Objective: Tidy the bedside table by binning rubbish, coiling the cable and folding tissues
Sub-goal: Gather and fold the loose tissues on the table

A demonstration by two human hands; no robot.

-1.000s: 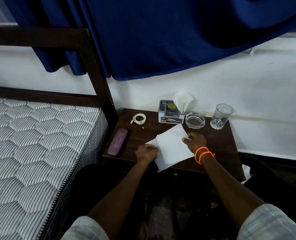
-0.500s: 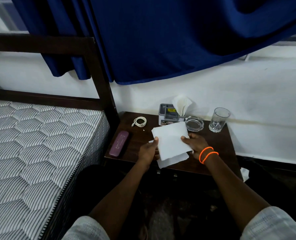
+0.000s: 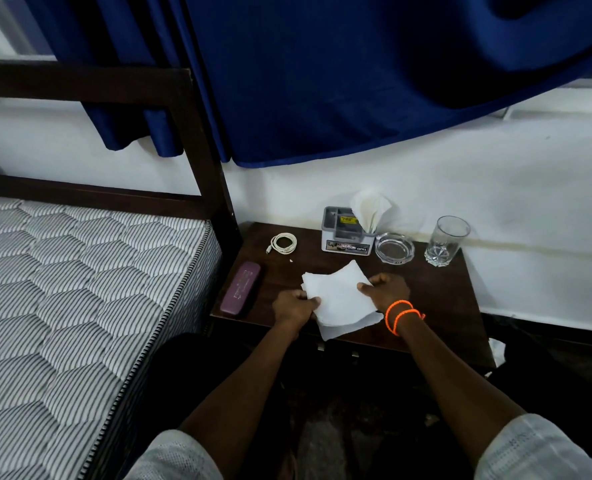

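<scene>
A dark wooden tabletop [image 3: 436, 299] stands against a white wall [image 3: 426, 181], just beside a bed whose dark frame [image 3: 197, 140] rises at its left. The mattress [image 3: 80, 289] is quilted in hexagons with grey and white stripes. A blue curtain [image 3: 322, 74] hangs over the wall above.

Along the back of the tabletop lie a coiled white cable [image 3: 283, 243], a grey organiser box [image 3: 345, 233] with a white tissue [image 3: 372, 207] standing out of it, a glass ashtray [image 3: 394, 248] touching the box, and an empty glass [image 3: 447, 240] near the right corner. A purple case [image 3: 241, 289] lies along the left edge.

The tissues [image 3: 339, 299] lie at the front middle of the tabletop as a white, folded stack, its layers slightly fanned at the far corner and a lower sheet sticking out at the near edge. The left hand [image 3: 294, 308] pinches the stack's left edge, fingers curled on it. The right hand [image 3: 388, 289], with orange bands [image 3: 400, 315] at the wrist, holds the right edge, thumb on top.
</scene>
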